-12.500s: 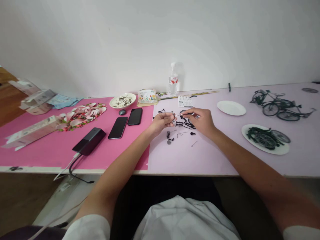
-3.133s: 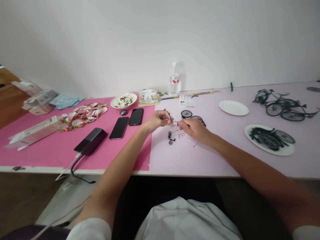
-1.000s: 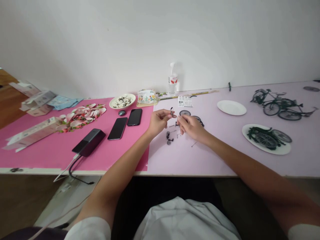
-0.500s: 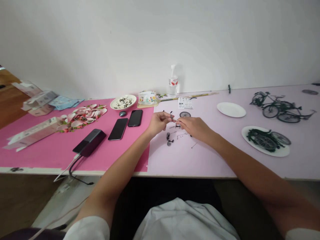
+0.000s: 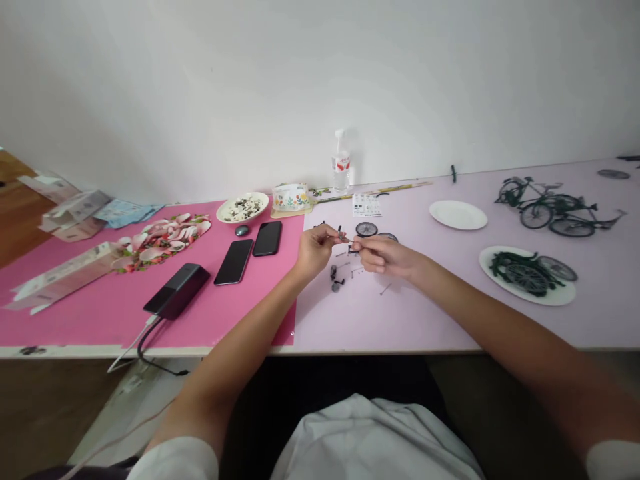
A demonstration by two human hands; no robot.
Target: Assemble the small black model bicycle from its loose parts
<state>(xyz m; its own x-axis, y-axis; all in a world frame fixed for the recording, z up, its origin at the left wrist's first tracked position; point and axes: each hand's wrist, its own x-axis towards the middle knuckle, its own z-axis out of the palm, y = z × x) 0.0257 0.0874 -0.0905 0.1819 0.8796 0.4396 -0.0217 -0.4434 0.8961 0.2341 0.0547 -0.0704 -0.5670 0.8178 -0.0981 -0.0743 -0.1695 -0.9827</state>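
My left hand (image 5: pixel 315 252) pinches a small dark part (image 5: pixel 341 235) between thumb and fingertips, above the pale sheet. From the other side my right hand (image 5: pixel 384 256) is closed on a thin metal rod (image 5: pixel 352 241), whose end meets the dark part. The rod's kind is too small to tell. Just beyond my hands lies a small spoked wheel (image 5: pixel 367 229), with a second wheel (image 5: pixel 388 237) partly behind my right hand. Below my fingers several tiny dark parts (image 5: pixel 334 272) and thin pins (image 5: pixel 385 289) are scattered.
Model bicycles (image 5: pixel 555 207) stand at the right, near a plate of green parts (image 5: pixel 570 293) and a white plate (image 5: pixel 457 215). A printed sheet (image 5: pixel 367 205) and bottle (image 5: pixel 341 167) are behind. Phones (image 5: pixel 234 262), a black device (image 5: pixel 177 291) and petal-like pieces (image 5: pixel 155 253) lie left.
My right hand has turned and drawn slightly back, its lower fingers now curled into view. The second wheel shows beside it. The whole view has shifted a little.
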